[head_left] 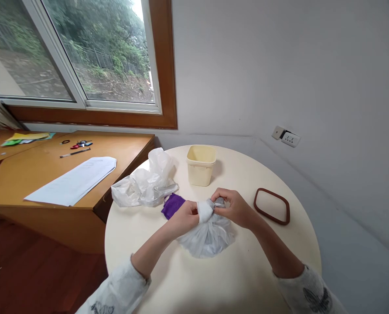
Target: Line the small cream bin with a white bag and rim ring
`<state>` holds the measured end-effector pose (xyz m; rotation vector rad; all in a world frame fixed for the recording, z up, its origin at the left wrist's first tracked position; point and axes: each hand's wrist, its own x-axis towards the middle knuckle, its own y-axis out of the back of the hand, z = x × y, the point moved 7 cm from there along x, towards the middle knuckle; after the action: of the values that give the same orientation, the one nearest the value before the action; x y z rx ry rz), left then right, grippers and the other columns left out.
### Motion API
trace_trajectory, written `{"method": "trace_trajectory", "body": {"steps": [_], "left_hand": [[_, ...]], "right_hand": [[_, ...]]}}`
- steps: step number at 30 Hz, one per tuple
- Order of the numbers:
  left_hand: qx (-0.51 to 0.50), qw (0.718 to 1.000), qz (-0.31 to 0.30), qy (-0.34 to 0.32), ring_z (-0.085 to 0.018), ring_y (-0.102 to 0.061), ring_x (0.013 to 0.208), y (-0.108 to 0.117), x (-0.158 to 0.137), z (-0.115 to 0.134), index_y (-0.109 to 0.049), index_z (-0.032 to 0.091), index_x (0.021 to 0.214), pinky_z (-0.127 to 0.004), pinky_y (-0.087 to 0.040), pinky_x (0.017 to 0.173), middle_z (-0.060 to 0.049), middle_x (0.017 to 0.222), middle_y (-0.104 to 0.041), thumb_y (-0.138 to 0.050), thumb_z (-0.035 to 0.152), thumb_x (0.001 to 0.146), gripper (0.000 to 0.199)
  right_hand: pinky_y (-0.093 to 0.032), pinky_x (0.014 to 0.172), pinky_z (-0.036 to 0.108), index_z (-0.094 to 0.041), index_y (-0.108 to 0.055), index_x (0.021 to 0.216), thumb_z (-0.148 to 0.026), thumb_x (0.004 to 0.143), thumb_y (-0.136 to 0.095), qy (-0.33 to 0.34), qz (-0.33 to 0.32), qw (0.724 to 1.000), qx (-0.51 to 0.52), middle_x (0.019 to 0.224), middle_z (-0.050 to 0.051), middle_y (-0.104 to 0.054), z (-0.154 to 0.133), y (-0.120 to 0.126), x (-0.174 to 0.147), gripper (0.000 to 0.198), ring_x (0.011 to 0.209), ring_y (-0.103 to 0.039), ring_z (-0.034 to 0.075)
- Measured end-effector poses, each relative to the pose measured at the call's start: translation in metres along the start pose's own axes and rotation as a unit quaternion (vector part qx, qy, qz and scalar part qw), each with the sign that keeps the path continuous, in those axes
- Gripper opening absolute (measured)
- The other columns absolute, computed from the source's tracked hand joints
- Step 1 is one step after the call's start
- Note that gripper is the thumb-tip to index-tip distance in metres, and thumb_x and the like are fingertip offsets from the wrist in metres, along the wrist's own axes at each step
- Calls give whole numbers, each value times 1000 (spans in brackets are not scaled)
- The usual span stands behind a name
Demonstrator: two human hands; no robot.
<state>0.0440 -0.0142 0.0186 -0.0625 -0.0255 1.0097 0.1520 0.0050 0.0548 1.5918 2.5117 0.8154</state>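
A filled white plastic bag (207,240) rests on the round table, its neck gathered and twisted at the top. My left hand (185,218) pinches the left side of the gathered plastic. On the right side, the fingers of my right hand (232,207) are closed round the twisted end. What the bag contains is hidden, though a greyish shape shows faintly through it. Just behind my left hand lies a purple cloth (172,205), partly covered.
A cream plastic bin (200,174) stands at the table's back, with a crumpled white bag (145,183) to its left. A brown rounded frame (272,206) lies on the right. Papers (73,181), a pen (75,152) and keys (81,144) are on the wooden desk (122,150).
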Motion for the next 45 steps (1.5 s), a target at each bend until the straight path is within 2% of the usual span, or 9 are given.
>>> {"method": "trace_trajectory", "body": {"steps": [5,9,16,20,25,29,32,37,45], "left_hand": [[22,1000,2,20,-14,-53,59,-1,2,-4,-63,11,68,-23,-40,56,0,60,-57,-63,22,68,11],[67,997,1,44,-13,-51,57,2,3,-7,-61,12,66,-22,-37,51,0,60,-55,-62,27,69,16],[143,984,-71,81,-9,-42,50,4,8,-15,-60,12,67,-20,-32,47,3,55,-48,-59,34,71,23],[184,972,-128,69,-8,-40,53,-1,11,-11,-61,12,71,-20,-33,49,2,59,-48,-58,33,73,21],[162,970,-170,65,-9,-43,56,-4,11,-2,-60,12,70,-20,-36,51,2,63,-52,-61,30,70,17],[140,974,-169,60,-11,-48,58,-4,11,0,-64,13,73,-22,-39,54,0,66,-57,-62,26,67,14],[122,979,-153,55,-12,-50,58,-3,11,1,-66,14,72,-22,-39,54,0,67,-59,-63,25,65,13],[85,981,-154,78,-11,-49,60,-7,9,-1,-65,14,75,-22,-39,55,0,71,-58,-63,24,68,13],[-90,987,-116,63,-9,-45,60,-13,10,0,-60,12,75,-21,-37,56,1,68,-49,-68,27,67,19]], "right_hand": [[-40,78,30,-22,-56,92,-8,66,-57,57,12,997,-44,89,0,-57,-9,-4,1,29,84,-50,15],[-32,94,38,-31,-56,110,-6,73,-51,93,-58,987,-118,112,2,-53,-12,-13,-1,45,107,-46,19],[-29,95,39,-25,-61,89,-7,73,-53,120,-136,966,-183,116,4,-50,-20,-14,-5,26,111,-44,20],[-31,93,38,-22,-58,89,-13,72,-56,126,-182,956,-195,114,5,-52,-25,-14,-6,20,107,-46,20],[-33,92,36,-22,-54,97,-20,69,-62,111,-249,947,-173,115,6,-52,-27,-10,-7,29,109,-45,20],[-33,94,36,-25,-52,105,-28,66,-68,129,-274,943,-139,116,5,-52,-26,-7,-9,42,110,-46,20],[-35,94,37,-26,-54,102,-24,67,-68,131,-245,952,-130,115,4,-53,-23,-5,-8,37,107,-48,20],[-41,87,36,-23,-58,85,-15,65,-67,157,-141,972,-106,105,5,-57,-27,-3,-10,23,98,-51,19],[-44,77,33,-23,-54,85,-11,70,-59,182,10,981,-66,87,4,-59,-20,0,-20,19,85,-54,17]]}}
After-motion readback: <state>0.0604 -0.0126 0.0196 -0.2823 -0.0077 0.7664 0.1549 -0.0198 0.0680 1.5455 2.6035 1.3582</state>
